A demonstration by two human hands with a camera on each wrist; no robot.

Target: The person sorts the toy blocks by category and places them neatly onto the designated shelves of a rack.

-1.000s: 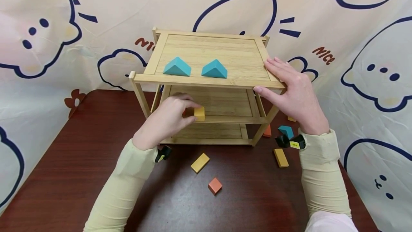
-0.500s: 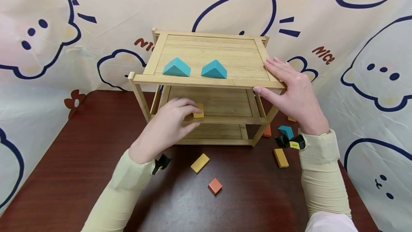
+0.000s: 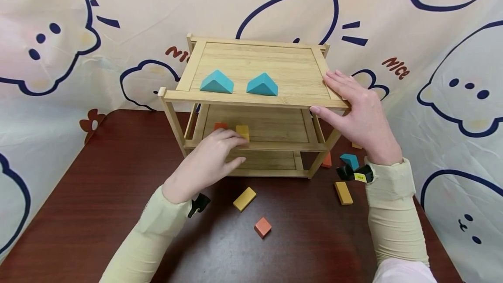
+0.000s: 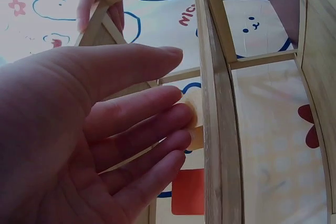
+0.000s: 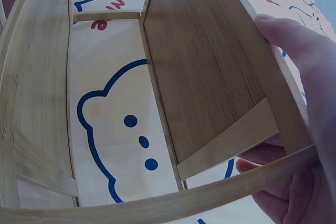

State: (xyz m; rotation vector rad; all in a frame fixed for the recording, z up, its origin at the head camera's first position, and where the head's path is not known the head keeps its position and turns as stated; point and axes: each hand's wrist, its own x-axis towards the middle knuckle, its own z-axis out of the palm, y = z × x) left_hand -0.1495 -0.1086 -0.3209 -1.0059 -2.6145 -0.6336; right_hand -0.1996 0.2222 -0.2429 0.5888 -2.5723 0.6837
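Observation:
My left hand (image 3: 210, 160) is just in front of the middle shelf of a light wooden three-tier rack (image 3: 259, 58), fingers loosely extended and holding nothing. Behind its fingertips a yellow block (image 3: 242, 130) stands on that shelf. Left of it is an orange block (image 3: 221, 125), its lower part hidden by the hand; the left wrist view also shows this orange block (image 4: 189, 192). At the rack's top right corner my right hand (image 3: 359, 112) grips the frame, thumb at the front edge and fingers over the right side. Two blue triangular blocks (image 3: 217, 82) sit on the top shelf.
On the dark red table (image 3: 90, 195) before the rack lie a yellow block (image 3: 244, 199) and an orange cube (image 3: 263, 227). To the right are another yellow block (image 3: 343, 193), a blue triangular block (image 3: 349, 160) and an orange piece (image 3: 327, 160). A patterned cloth hangs behind.
My left hand has let go of the yellow block on the middle shelf and drawn back toward the front, uncovering the orange block. The right hand has stayed in place.

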